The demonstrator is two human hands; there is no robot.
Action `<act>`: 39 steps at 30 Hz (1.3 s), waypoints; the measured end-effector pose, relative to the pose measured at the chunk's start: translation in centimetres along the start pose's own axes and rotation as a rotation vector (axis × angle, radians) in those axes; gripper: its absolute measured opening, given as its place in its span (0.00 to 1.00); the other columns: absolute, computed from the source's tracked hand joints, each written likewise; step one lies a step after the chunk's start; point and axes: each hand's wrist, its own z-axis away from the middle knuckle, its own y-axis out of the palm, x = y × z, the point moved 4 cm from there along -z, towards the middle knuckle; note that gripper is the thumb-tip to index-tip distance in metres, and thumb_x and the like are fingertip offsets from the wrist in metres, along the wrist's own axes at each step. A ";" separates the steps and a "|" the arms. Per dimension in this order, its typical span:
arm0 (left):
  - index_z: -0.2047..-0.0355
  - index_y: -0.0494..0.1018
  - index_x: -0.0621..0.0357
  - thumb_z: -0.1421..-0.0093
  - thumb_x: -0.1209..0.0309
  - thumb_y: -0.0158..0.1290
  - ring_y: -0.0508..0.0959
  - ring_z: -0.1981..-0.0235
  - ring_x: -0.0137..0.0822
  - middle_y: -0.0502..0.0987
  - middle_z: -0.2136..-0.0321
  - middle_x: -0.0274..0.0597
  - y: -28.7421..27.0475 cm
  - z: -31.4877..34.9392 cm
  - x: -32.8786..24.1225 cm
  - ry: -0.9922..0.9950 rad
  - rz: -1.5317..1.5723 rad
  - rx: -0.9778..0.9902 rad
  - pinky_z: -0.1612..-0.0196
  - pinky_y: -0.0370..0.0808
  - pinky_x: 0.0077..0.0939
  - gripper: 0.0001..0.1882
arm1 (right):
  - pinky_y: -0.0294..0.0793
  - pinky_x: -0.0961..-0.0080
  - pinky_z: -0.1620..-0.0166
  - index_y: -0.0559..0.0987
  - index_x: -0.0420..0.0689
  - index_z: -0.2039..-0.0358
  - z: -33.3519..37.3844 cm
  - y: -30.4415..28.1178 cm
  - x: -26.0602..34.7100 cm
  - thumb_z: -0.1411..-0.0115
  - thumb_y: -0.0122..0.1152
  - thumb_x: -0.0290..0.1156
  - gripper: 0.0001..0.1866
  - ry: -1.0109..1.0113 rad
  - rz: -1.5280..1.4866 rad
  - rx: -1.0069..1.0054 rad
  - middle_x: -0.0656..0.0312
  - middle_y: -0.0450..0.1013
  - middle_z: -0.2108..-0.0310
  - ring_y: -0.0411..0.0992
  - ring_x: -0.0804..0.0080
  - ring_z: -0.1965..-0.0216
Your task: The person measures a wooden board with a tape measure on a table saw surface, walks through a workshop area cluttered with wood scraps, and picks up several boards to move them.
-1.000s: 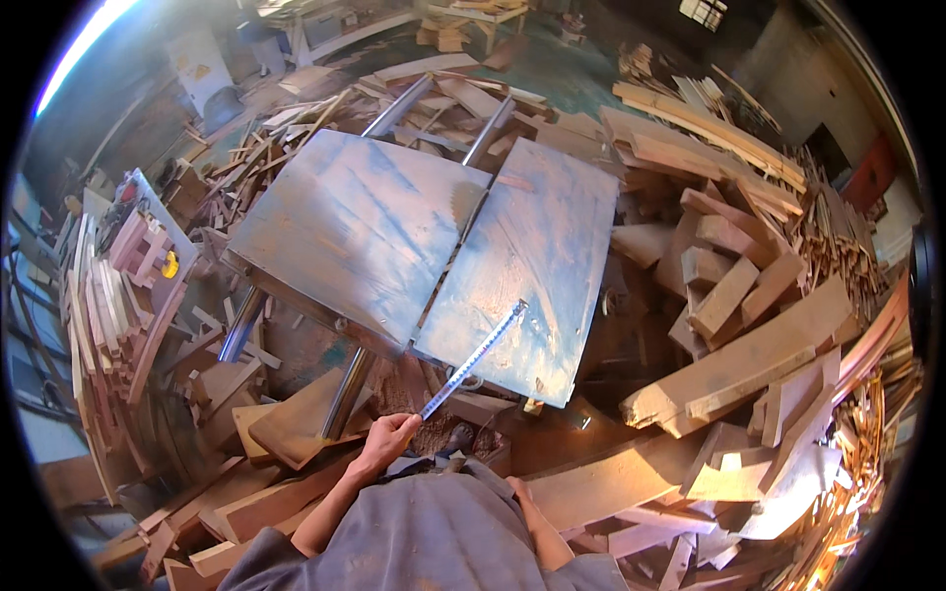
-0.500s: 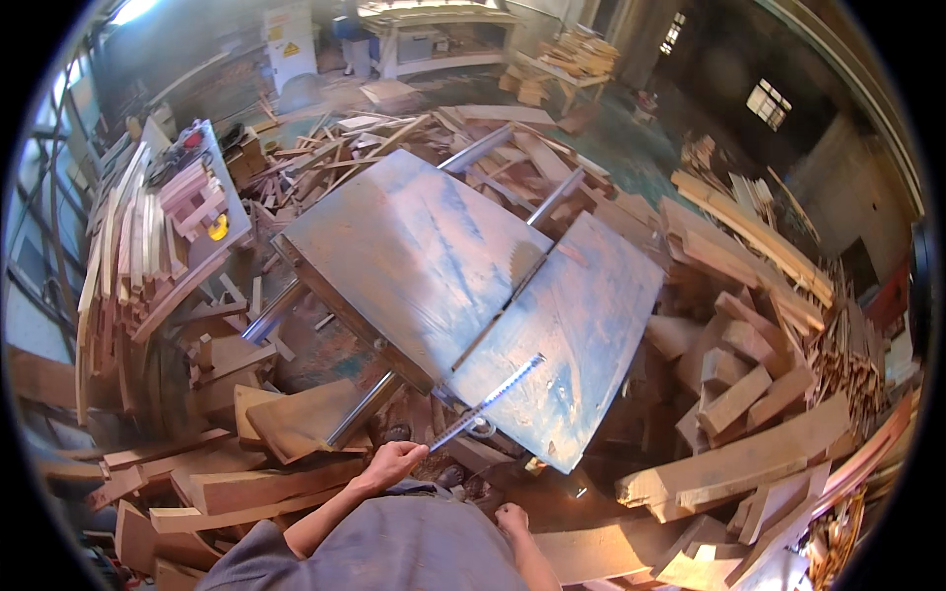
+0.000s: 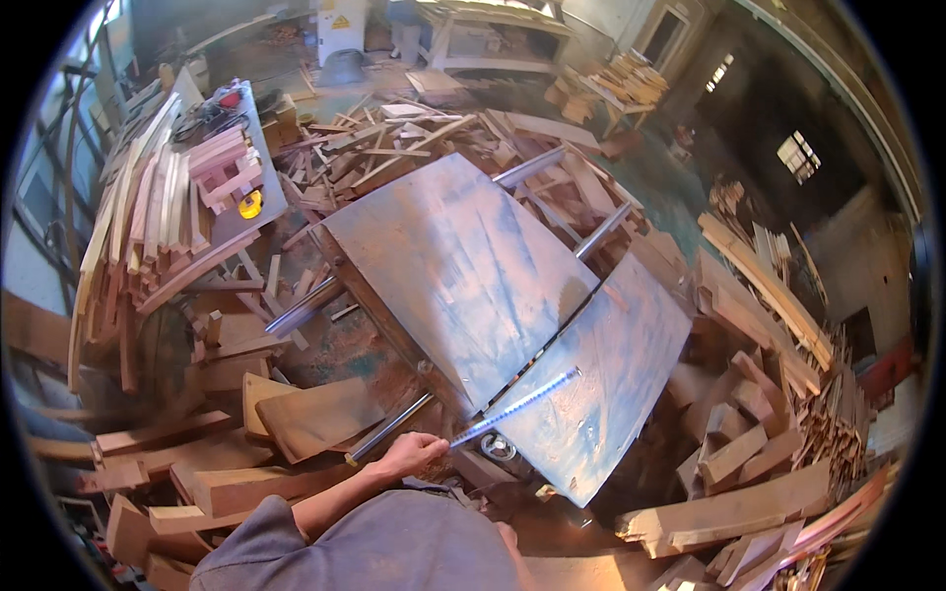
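My left hand (image 3: 416, 454) is closed around the near end of a long, narrow, shiny ruler (image 3: 517, 406) with fine marks along it. The ruler slants up and to the right, its far end over the near right part of a dusty table saw (image 3: 463, 266). A toothed saw blade (image 3: 579, 294) stands up at the slot between the two metal tops. Of my right hand (image 3: 508, 540), only a sliver shows beside my body; its fingers are hidden. A small round handwheel (image 3: 498, 446) sits under the saw's near edge, by the ruler.
Metal rails (image 3: 392, 430) stick out from the saw. Curved wood offcuts (image 3: 729, 507) lie heaped on both sides. At the left, a bench (image 3: 268, 187) carries stacked strips and a yellow tape measure (image 3: 250, 204). Scrap sticks (image 3: 394, 148) pile up behind the saw.
My left hand and the ruler have shifted a little to the right in view, as has the whole scene. My right hand has gone mostly out of sight behind my body.
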 end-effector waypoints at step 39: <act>0.71 0.78 0.56 0.39 0.54 0.49 0.79 0.68 0.46 0.79 0.74 0.46 2.6 -29.0 -18.1 0.340 -1.174 0.160 0.62 0.73 0.42 0.18 | 0.72 0.66 0.52 0.82 0.43 0.64 7.2 7.3 -3.0 0.45 0.55 0.39 0.15 0.279 -0.429 -0.487 0.52 0.77 0.59 0.75 0.56 0.56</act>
